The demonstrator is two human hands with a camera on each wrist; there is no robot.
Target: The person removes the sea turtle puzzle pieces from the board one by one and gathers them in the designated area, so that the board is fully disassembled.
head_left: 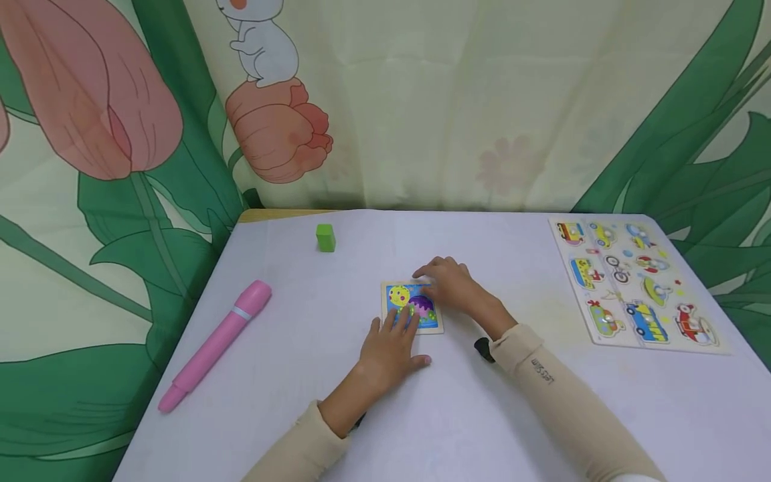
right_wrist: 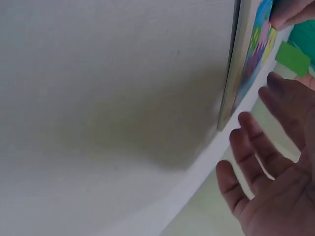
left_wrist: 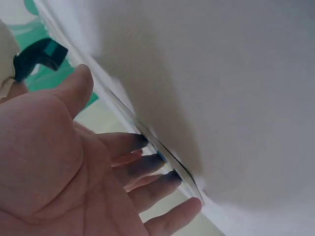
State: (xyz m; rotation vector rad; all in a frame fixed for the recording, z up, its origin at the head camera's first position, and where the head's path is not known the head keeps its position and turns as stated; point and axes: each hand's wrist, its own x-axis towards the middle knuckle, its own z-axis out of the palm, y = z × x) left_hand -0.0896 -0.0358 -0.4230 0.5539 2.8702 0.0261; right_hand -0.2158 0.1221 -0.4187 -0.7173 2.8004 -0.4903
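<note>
A small square puzzle [head_left: 428, 323] with a wooden frame and a bright cartoon picture, a yellow head and a purple shell, lies flat on the white table. My left hand [head_left: 385, 358] reaches it from the near side, its spread fingertips resting on the lower part of the picture and the thumb out to the right. Over the upper right corner hovers my right hand [head_left: 454, 288], fingers loosely bent and covering that corner. In the right wrist view, the fingers of my right hand [right_wrist: 268, 164] are spread beside the puzzle's edge [right_wrist: 246, 73] with nothing gripped.
A green block [head_left: 326, 238] stands at the back left of the table [head_left: 500, 415]. On the left lies a thick pink marker-shaped stick [head_left: 215, 346]. A large board with vehicle pieces [head_left: 638, 288] lies at the right. Behind the table hangs a printed curtain [head_left: 421, 120].
</note>
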